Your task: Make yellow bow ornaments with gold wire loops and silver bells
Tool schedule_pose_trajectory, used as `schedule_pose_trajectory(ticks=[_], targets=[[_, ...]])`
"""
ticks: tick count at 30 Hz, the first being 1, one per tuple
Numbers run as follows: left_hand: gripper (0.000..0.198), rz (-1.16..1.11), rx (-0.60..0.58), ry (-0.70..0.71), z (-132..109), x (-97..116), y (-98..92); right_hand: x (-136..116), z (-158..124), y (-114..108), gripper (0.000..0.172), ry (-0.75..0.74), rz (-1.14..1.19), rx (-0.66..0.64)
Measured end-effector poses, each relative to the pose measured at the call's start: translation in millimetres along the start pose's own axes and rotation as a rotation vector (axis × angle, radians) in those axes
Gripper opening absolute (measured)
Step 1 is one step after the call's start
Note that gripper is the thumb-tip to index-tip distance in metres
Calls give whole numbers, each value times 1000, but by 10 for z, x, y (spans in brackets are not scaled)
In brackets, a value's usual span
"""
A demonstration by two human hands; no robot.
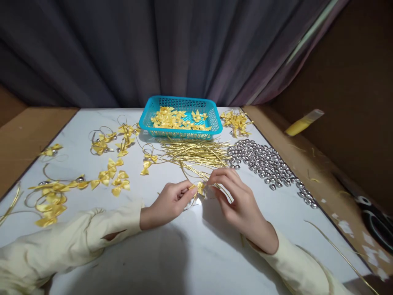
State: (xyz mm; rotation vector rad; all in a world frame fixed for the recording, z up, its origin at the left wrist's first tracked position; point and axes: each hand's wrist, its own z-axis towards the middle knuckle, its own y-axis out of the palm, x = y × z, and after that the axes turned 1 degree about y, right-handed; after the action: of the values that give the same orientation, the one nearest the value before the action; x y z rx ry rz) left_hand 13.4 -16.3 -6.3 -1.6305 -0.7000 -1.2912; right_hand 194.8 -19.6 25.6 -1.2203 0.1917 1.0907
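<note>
My left hand pinches a small yellow ribbon bow between thumb and fingertips, above the white tabletop. Thin gold cord loops around and below this bow. My right hand is at the bow's right side, its fingers curled and their tips close together. Whatever lies between those tips is too small to make out. Just beyond both hands lies a loose bundle of gold cords. To the right of the bundle spreads a pile of silver bells.
A blue basket at the back holds many yellow bows. Bows with cord loops and bells lie across the left; another cluster sits right of the basket. Black-handled scissors and a yellow tube are at far right.
</note>
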Motion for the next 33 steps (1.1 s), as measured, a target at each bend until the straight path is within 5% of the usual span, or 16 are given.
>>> schedule_pose_trajectory(ticks=[11, 33], targets=[[28, -17, -131, 50, -5, 63, -49, 22, 24, -25, 13, -79, -119, -211], [33, -224, -315, -119, 16, 94, -105, 65, 40, -51, 16, -221, -130, -323]])
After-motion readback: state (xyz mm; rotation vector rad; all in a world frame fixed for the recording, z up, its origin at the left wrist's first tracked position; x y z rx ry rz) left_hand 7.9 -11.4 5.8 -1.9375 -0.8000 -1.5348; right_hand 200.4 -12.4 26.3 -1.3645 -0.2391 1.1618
